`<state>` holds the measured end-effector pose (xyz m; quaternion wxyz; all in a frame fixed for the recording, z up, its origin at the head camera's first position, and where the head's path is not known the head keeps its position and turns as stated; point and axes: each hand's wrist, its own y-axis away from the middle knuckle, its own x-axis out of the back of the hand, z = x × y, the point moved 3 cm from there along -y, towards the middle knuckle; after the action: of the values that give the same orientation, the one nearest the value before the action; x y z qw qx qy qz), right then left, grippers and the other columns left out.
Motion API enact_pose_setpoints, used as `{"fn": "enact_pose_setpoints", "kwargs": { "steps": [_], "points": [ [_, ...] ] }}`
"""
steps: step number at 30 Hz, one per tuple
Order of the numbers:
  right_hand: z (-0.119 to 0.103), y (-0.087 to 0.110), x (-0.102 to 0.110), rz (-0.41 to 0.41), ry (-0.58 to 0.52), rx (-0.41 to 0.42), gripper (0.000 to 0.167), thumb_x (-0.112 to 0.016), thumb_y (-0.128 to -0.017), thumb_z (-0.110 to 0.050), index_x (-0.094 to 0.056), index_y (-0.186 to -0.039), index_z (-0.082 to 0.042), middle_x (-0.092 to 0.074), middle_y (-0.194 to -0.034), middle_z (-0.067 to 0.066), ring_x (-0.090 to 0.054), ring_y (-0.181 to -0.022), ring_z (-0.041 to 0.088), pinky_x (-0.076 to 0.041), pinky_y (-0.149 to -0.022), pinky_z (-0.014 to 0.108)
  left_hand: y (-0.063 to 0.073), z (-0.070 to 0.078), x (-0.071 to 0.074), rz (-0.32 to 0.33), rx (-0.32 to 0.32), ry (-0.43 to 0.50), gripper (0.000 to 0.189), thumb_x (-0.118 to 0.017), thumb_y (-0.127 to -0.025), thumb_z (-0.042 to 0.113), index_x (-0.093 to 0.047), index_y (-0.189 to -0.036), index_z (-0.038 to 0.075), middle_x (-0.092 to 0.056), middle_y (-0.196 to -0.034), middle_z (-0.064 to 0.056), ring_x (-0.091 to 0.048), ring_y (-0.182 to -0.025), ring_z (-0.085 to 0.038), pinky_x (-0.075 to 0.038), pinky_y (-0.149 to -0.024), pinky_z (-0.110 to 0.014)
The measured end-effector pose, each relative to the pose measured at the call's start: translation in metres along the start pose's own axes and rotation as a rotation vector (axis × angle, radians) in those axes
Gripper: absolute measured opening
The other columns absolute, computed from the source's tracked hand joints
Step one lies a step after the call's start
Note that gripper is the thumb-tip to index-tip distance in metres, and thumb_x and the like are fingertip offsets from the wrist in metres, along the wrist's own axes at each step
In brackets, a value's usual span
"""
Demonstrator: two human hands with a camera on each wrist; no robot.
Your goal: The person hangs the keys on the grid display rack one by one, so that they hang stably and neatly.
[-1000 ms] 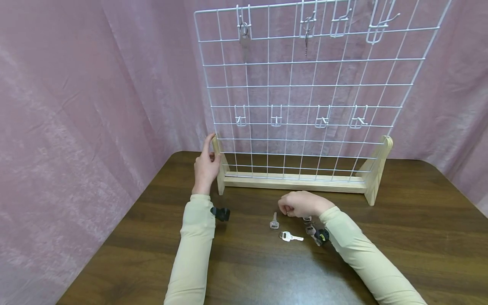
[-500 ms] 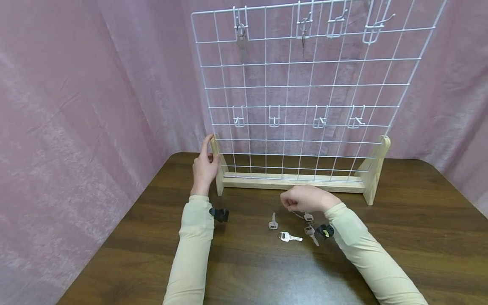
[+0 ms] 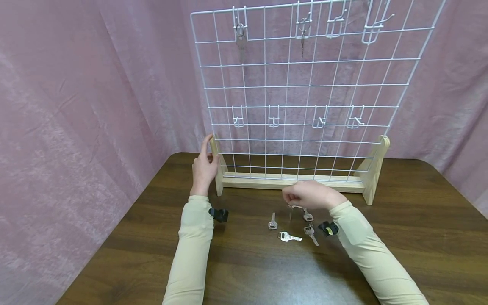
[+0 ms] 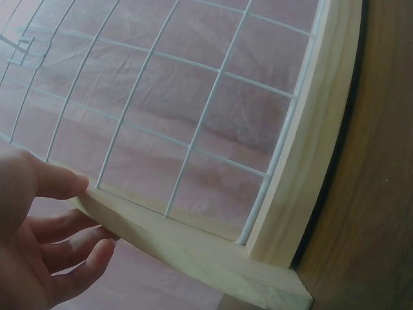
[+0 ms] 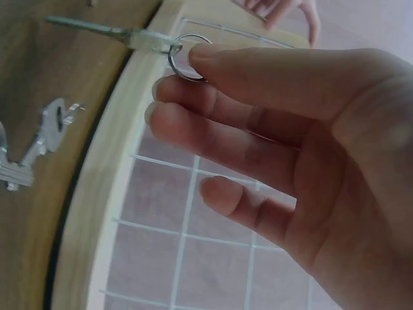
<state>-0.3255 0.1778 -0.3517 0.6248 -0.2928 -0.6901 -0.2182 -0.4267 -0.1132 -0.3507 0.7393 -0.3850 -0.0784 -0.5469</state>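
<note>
My left hand (image 3: 204, 171) rests at the left wooden side support (image 3: 215, 148) of a white wire grid rack (image 4: 222, 71). In the left wrist view its thumb and fingers lie around the support's edge. My right hand (image 3: 314, 195) is raised over the table in front of the rack. Between thumb and forefinger it pinches a metal key ring (image 5: 171, 64), from which a key (image 5: 145, 41) hangs. Several loose keys lie on the table below, among them one with its blade pointing away (image 3: 273, 224) and one lying sideways (image 3: 289, 237).
White hooks (image 3: 319, 122) line the grid's lower part, and larger hooks (image 3: 375, 27) its top. Two upper hooks carry keys on rings, a left key (image 3: 241, 40) and a middle key (image 3: 303, 39). A wooden crossbar (image 3: 263, 183) joins the supports on the brown table (image 3: 244, 262).
My right hand has risen slightly and shifted right, lifting the ringed key off the table and uncovering keys beneath it. My left hand has stayed on the support.
</note>
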Motion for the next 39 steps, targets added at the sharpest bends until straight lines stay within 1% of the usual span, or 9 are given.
{"fn": "enact_pose_setpoints", "kwargs": {
  "steps": [4, 7, 11, 15, 18, 23, 31, 35, 39],
  "points": [
    [0.0, 0.004, 0.01, 0.058, 0.012, -0.016, 0.019, -0.064, -0.086, -0.006, -0.054, -0.077, -0.02, -0.048, -0.066, -0.014, -0.042, -0.062, -0.001, -0.037, -0.057, 0.02, 0.001, 0.001, 0.0, -0.006, 0.009, 0.005, 0.064, -0.059, -0.093, 0.014, -0.033, -0.145, 0.041, -0.074, -0.1, -0.015, -0.069, -0.081, -0.035, -0.05, -0.072, -0.05],
    [0.0, 0.008, 0.019, 0.104, 0.018, -0.032, 0.019, -0.062, -0.085, -0.004, -0.054, -0.078, -0.021, -0.052, -0.068, -0.014, -0.044, -0.062, -0.001, -0.039, -0.058, 0.022, 0.001, 0.001, 0.0, -0.012, 0.018, 0.004, 0.064, -0.059, -0.093, 0.015, -0.033, -0.145, 0.042, -0.073, -0.102, -0.015, -0.07, -0.082, -0.035, -0.05, -0.072, -0.049],
    [0.0, 0.014, 0.03, 0.166, 0.034, -0.053, 0.018, -0.063, -0.087, -0.005, -0.057, -0.079, -0.02, -0.057, -0.07, -0.014, -0.046, -0.063, 0.0, -0.041, -0.06, 0.025, 0.001, 0.001, 0.0, -0.019, 0.028, 0.006, 0.064, -0.059, -0.093, 0.015, -0.032, -0.145, 0.043, -0.073, -0.103, -0.015, -0.07, -0.084, -0.035, -0.051, -0.073, -0.049],
    [0.0, 0.021, 0.04, 0.23, 0.053, -0.063, 0.016, -0.063, -0.088, -0.006, -0.059, -0.081, -0.02, -0.06, -0.072, -0.014, -0.05, -0.064, 0.001, -0.042, -0.059, 0.027, 0.0, 0.001, -0.001, -0.017, 0.025, 0.01, 0.063, -0.059, -0.093, 0.015, -0.033, -0.145, 0.042, -0.073, -0.103, -0.016, -0.07, -0.084, -0.035, -0.051, -0.073, -0.049],
    [0.0, 0.026, 0.047, 0.271, 0.065, -0.069, 0.014, -0.064, -0.088, -0.007, -0.062, -0.083, -0.02, -0.064, -0.076, -0.013, -0.055, -0.067, 0.002, -0.045, -0.06, 0.03, 0.0, 0.0, -0.001, -0.011, 0.015, 0.012, 0.063, -0.059, -0.093, 0.015, -0.033, -0.145, 0.041, -0.073, -0.102, -0.016, -0.069, -0.083, -0.035, -0.051, -0.072, -0.049],
    [0.001, 0.031, 0.054, 0.321, 0.088, -0.088, 0.012, -0.063, -0.089, -0.007, -0.065, -0.086, -0.018, -0.068, -0.081, -0.01, -0.061, -0.071, 0.005, -0.048, -0.063, 0.032, -0.001, 0.0, -0.001, -0.005, 0.004, 0.017, 0.063, -0.059, -0.093, 0.013, -0.034, -0.145, 0.04, -0.073, -0.101, -0.017, -0.069, -0.082, -0.035, -0.051, -0.071, -0.049],
    [0.0, 0.037, 0.065, 0.397, 0.113, -0.105, 0.01, -0.064, -0.09, -0.008, -0.067, -0.09, -0.017, -0.072, -0.086, -0.006, -0.065, -0.075, 0.009, -0.052, -0.067, 0.036, 0.0, 0.0, -0.001, -0.013, 0.008, 0.02, 0.064, -0.058, -0.093, 0.012, -0.034, -0.145, 0.039, -0.072, -0.102, -0.018, -0.069, -0.082, -0.035, -0.051, -0.073, -0.049],
    [-0.001, 0.042, 0.073, 0.478, 0.128, -0.111, 0.009, -0.065, -0.089, -0.006, -0.068, -0.092, -0.014, -0.073, -0.087, -0.003, -0.065, -0.072, 0.01, -0.052, -0.064, 0.036, 0.0, 0.001, -0.001, -0.011, 0.007, 0.021, 0.064, -0.058, -0.093, 0.012, -0.034, -0.145, 0.038, -0.072, -0.101, -0.017, -0.068, -0.078, -0.035, -0.05, -0.07, -0.048],
    [-0.003, 0.048, 0.08, 0.596, 0.156, -0.108, 0.01, -0.067, -0.087, -0.005, -0.068, -0.092, -0.013, -0.073, -0.085, -0.002, -0.065, -0.068, 0.009, -0.051, -0.061, 0.035, 0.0, 0.002, 0.0, -0.009, 0.006, 0.023, 0.064, -0.058, -0.093, 0.012, -0.034, -0.145, 0.039, -0.072, -0.1, -0.017, -0.067, -0.075, -0.034, -0.05, -0.067, -0.046]
  ]
}}
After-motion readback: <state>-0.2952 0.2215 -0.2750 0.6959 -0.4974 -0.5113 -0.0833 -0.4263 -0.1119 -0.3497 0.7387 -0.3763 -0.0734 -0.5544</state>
